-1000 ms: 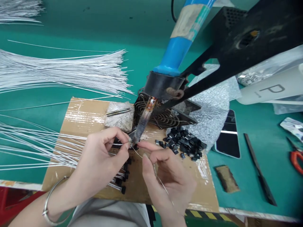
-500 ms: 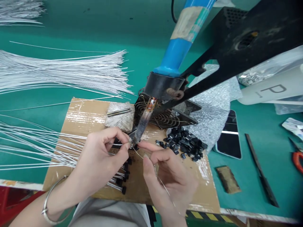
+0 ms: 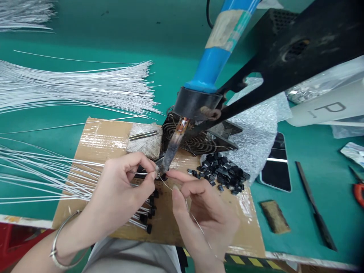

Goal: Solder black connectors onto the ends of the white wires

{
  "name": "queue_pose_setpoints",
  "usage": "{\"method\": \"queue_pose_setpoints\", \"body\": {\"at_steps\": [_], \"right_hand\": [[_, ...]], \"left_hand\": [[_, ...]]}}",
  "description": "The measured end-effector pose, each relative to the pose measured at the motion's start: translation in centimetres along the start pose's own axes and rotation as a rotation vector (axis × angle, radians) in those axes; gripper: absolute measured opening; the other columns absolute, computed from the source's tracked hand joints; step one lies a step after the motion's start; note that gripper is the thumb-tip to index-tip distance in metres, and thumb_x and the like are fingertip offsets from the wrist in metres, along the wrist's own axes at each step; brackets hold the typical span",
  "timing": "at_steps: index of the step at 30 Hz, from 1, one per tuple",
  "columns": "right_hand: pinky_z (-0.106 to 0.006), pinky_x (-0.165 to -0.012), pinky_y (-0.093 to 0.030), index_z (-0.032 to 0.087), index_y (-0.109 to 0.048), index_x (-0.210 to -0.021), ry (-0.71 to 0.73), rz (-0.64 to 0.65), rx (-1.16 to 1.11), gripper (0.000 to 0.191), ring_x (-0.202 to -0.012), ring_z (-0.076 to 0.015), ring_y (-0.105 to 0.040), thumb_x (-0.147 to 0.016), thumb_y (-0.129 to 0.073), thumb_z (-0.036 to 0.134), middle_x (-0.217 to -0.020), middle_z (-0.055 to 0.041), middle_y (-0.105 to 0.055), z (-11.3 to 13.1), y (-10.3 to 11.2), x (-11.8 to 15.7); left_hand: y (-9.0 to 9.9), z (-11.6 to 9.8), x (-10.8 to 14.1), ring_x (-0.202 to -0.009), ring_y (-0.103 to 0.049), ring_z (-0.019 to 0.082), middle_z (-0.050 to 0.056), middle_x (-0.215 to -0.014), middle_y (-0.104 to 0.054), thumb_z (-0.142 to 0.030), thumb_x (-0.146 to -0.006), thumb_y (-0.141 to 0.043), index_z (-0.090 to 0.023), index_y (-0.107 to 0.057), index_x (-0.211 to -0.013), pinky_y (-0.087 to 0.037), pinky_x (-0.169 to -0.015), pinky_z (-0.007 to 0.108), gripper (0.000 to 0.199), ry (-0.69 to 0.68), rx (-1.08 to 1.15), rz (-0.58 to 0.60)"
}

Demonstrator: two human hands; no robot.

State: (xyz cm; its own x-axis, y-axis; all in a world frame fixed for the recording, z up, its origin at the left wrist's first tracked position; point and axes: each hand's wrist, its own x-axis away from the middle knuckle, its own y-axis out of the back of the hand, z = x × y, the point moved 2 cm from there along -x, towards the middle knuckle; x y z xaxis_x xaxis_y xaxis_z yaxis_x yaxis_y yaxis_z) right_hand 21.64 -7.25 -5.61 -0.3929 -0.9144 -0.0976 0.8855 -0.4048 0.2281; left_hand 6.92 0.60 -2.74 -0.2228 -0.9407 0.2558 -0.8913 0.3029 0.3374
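Note:
A blue-handled soldering iron (image 3: 210, 64) is fixed in a black stand, its tip pointing down between my hands. My left hand (image 3: 127, 182) is pinched at the tip, closed on a white wire. The small end of that wire is partly hidden by my fingers. My right hand (image 3: 201, 212) holds a thin solder wire (image 3: 196, 222) between thumb and fingers, and the solder reaches up to the iron tip. Below my left hand lie several wires with black connectors (image 3: 143, 217) on the cardboard (image 3: 99, 140).
Bundles of white wires (image 3: 85, 85) lie at the left. Loose black pieces (image 3: 223, 172) are heaped right of the iron, near bubble wrap (image 3: 256, 121). Farther right are a phone (image 3: 275, 172), a brown block (image 3: 275, 216), a flat dark tool (image 3: 315, 206) and orange-handled scissors (image 3: 358, 193).
Both hands stay nearly in place at the iron tip. The objects at the right appear shifted very slightly in the view.

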Motion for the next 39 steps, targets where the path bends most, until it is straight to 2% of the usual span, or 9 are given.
{"method": "queue_pose_setpoints", "body": {"at_steps": [5,12,17,26,31,39], "right_hand": [[-0.033,-0.08,-0.065,0.024,-0.059,-0.079,0.024,0.007,0.025,0.019,-0.094,-0.023,-0.084,-0.095,-0.068,0.018,-0.108,-0.0072,-0.085,0.05,0.05,-0.03],[-0.032,-0.085,-0.064,0.025,-0.061,-0.08,0.007,0.0,-0.017,0.019,-0.1,-0.0218,-0.083,-0.094,-0.07,0.016,-0.108,-0.005,-0.085,0.01,-0.03,0.05],[-0.034,-0.083,-0.065,0.024,-0.061,-0.08,0.013,-0.002,-0.013,0.018,-0.1,-0.024,-0.083,-0.095,-0.069,0.017,-0.108,-0.0073,-0.085,-0.01,0.0,0.08],[-0.028,-0.087,-0.062,0.025,-0.06,-0.08,0.009,-0.01,-0.025,0.019,-0.1,-0.0175,-0.082,-0.094,-0.069,0.015,-0.11,-0.0012,-0.085,0.01,-0.19,0.07],[-0.025,-0.086,-0.061,0.025,-0.061,-0.081,0.01,-0.013,-0.024,0.018,-0.098,-0.015,-0.082,-0.094,-0.07,0.016,-0.112,0.0014,-0.085,0.17,-0.22,0.14],[-0.023,-0.084,-0.063,0.025,-0.062,-0.085,0.113,0.07,0.023,0.017,-0.099,-0.0159,-0.083,-0.094,-0.07,0.012,-0.114,0.0001,-0.085,-0.54,0.5,-0.23]], "left_hand": [[0.03,0.05,0.13,-0.071,-0.068,0.021,0.005,-0.077,-0.077,-0.024,-0.082,-0.062,-0.021,-0.069,-0.072,-0.041,-0.054,0.03,0.013,0.002,-0.015,-0.002],[0.11,0.13,0.25,-0.074,-0.068,0.022,0.005,-0.077,-0.077,-0.024,-0.083,-0.062,-0.021,-0.069,-0.072,-0.042,-0.056,0.031,0.013,0.001,-0.002,0.005],[0.06,0.01,0.14,-0.07,-0.065,0.019,0.004,-0.077,-0.077,-0.023,-0.083,-0.061,-0.021,-0.069,-0.073,-0.043,-0.057,0.03,0.012,0.004,-0.01,0.01],[0.13,0.26,0.26,-0.079,-0.069,0.023,0.006,-0.08,-0.077,-0.025,-0.084,-0.061,-0.02,-0.069,-0.075,-0.042,-0.059,0.031,0.013,0.008,0.005,0.02],[0.2,0.12,0.24,-0.076,-0.068,0.022,0.007,-0.079,-0.077,-0.024,-0.083,-0.06,-0.02,-0.069,-0.074,-0.04,-0.056,0.031,0.013,-0.002,-0.013,0.018],[0.11,-0.06,0.14,-0.074,-0.068,0.022,0.007,-0.078,-0.077,-0.026,-0.081,-0.06,-0.02,-0.068,-0.073,-0.041,-0.055,0.031,0.014,-0.007,-0.013,0.015]]}}
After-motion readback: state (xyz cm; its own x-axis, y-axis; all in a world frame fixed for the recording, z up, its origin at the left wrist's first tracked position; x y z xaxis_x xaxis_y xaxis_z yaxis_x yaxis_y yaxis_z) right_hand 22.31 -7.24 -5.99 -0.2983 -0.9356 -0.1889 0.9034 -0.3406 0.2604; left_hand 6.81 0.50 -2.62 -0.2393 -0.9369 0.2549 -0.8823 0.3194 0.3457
